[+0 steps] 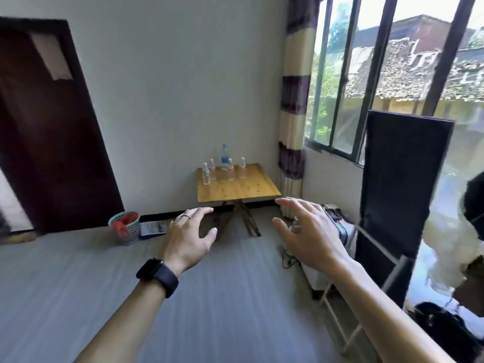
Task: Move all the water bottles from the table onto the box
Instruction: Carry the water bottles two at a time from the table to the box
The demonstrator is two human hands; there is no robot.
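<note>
Both hands are out in front, fingers spread, holding nothing: left hand (190, 238) with a watch (157, 274) on the wrist, right hand (307, 231) a bit higher. The bottles (230, 169) all stand upright on the back left part of the little wooden counter (243, 188) in the corner, well away from the hands. That's four small ones plus a taller blue-label one (224, 155) behind them. A mesh basket (125, 227) sits on the floor to the left by the door (49, 127).
</note>
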